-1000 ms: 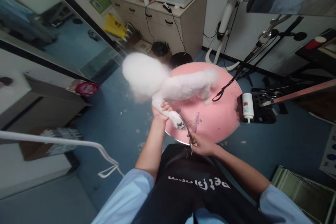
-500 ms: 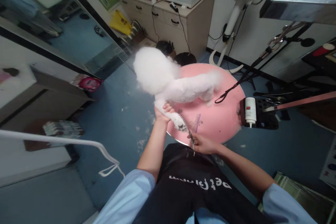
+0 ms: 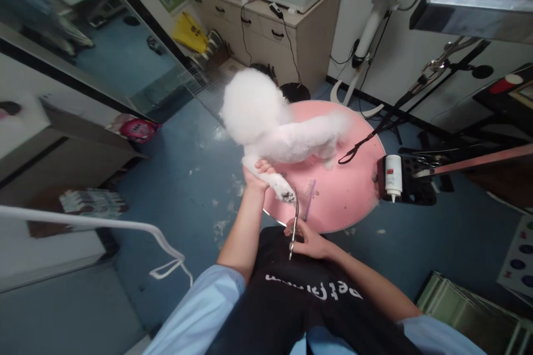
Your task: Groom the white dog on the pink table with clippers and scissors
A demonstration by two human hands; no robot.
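Note:
A fluffy white dog stands on the round pink table, its big rounded head turned to the left. My left hand is closed around one of its front legs, so the paw sticks out toward me with dark pads showing. In my right hand is a pair of curved scissors, their handles near my apron and their blades beside the paw's right side. Just right of the blades lies a comb with a purple spine, flat on the table.
A black grooming loop hangs over the table's right side from a metal arm. A white bottle sits in a black holder at the right edge. White hair clippings lie on the blue floor. Drawers stand behind.
My right hand and the scissors have moved left and toward me, and the blades now point more straight away from me. The dog's head has shifted right. My left hand keeps its grip.

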